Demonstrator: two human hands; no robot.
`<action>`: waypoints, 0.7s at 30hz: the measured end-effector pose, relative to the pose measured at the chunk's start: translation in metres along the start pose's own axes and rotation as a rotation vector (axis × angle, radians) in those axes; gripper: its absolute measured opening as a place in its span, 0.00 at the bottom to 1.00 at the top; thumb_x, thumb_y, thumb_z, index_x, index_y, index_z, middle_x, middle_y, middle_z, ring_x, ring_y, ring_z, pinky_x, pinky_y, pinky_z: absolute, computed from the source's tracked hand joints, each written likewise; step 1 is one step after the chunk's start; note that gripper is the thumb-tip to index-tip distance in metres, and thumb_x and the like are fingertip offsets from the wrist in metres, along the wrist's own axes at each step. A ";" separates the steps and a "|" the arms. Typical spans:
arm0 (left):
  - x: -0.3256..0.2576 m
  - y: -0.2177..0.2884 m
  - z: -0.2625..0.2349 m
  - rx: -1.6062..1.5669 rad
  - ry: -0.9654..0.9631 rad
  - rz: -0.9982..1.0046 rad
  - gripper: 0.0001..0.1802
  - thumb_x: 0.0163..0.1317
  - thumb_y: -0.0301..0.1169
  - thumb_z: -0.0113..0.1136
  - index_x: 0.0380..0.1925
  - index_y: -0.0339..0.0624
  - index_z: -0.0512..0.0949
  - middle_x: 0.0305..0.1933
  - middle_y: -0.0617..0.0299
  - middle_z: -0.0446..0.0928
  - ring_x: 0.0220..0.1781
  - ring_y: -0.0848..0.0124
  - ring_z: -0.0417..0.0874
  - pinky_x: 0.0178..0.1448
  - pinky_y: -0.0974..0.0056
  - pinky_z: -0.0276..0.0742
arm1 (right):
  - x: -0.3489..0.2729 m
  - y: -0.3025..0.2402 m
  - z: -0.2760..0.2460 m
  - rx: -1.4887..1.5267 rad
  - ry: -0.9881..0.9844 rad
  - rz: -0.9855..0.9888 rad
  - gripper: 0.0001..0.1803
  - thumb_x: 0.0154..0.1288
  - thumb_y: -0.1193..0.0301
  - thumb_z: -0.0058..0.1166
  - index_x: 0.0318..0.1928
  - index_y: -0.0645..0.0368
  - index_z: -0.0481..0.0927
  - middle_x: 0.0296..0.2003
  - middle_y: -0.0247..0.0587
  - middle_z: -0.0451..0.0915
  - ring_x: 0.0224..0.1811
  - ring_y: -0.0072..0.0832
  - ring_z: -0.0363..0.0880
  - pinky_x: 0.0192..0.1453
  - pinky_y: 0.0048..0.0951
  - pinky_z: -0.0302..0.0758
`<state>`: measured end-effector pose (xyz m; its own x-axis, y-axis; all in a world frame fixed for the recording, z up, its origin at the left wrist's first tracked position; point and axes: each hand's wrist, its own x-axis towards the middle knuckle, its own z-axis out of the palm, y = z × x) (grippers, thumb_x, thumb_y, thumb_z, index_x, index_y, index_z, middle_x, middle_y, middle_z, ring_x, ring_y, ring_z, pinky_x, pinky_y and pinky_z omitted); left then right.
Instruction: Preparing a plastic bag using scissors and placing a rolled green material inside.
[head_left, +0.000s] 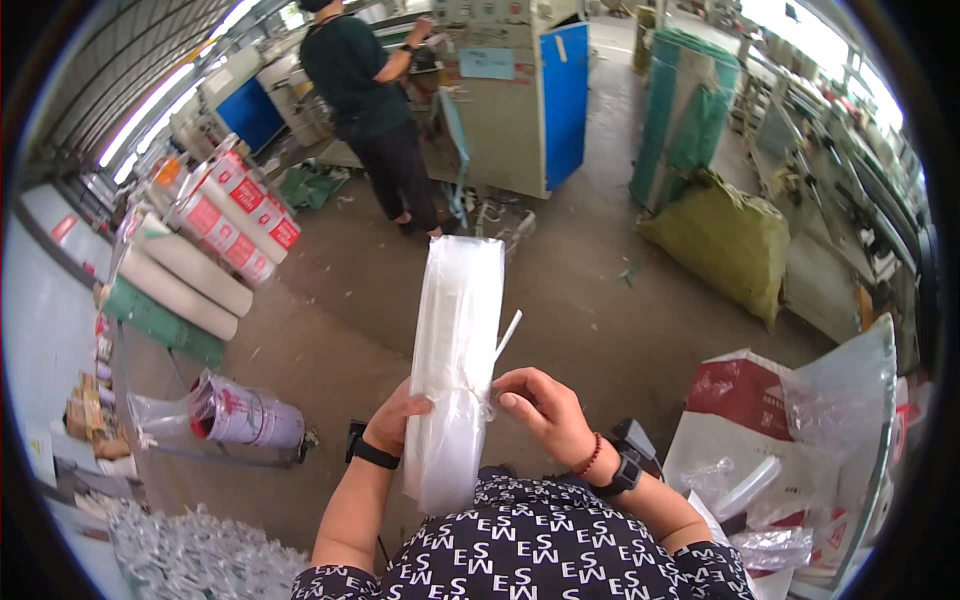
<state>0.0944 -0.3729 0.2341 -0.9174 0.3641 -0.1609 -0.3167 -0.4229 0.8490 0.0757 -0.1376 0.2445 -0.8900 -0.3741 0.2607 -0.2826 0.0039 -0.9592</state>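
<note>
In front of my body stands a long bundle of clear plastic bags (455,320), drawn in by a thin tie around its middle. My left hand (393,418) grips the bundle's left side, its thumb lying across the front and its other fingers hidden behind. At the right edge, level with the tie, my right hand (545,405) has its fingers curled and thumb and forefinger close together. What they pinch, if anything, is too small to make out. A narrow white strip (508,335) sticks out from the bundle just above my right fingers.
Film rolls (180,280) stand at left, near a purple-stained bucket (245,415). A stuffed olive sack (725,245) lies at right, beyond a table (885,440) with plastic scraps. A co-worker (365,100) stands at a machine (490,120) ahead.
</note>
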 end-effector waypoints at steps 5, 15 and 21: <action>-0.056 0.008 -0.010 0.051 0.043 0.033 0.43 0.46 0.43 0.65 0.60 0.31 0.62 0.54 0.52 0.74 0.52 0.64 0.78 0.55 0.63 0.75 | 0.013 -0.039 0.054 -0.273 0.001 -0.074 0.13 0.57 0.62 0.61 0.35 0.57 0.76 0.25 0.33 0.77 0.24 0.23 0.77 0.30 0.26 0.75; -0.073 -0.009 -0.029 -0.042 0.023 0.141 0.46 0.47 0.49 0.66 0.61 0.33 0.61 0.54 0.54 0.72 0.52 0.66 0.76 0.54 0.63 0.74 | 0.017 -0.017 0.087 -0.502 -0.039 -0.115 0.08 0.53 0.67 0.61 0.29 0.58 0.78 0.25 0.38 0.77 0.25 0.30 0.78 0.28 0.28 0.73; -0.060 -0.013 -0.020 -0.085 -0.060 0.110 0.47 0.46 0.50 0.66 0.61 0.33 0.61 0.54 0.53 0.72 0.52 0.67 0.76 0.54 0.64 0.75 | 0.014 -0.015 0.071 -0.249 0.084 -0.109 0.03 0.51 0.79 0.57 0.26 0.63 0.75 0.26 0.36 0.77 0.21 0.21 0.69 0.27 0.20 0.68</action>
<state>0.1484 -0.4064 0.2227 -0.9323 0.3597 -0.0369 -0.2370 -0.5309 0.8136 0.0929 -0.2090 0.2546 -0.8732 -0.3064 0.3790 -0.4482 0.1996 -0.8714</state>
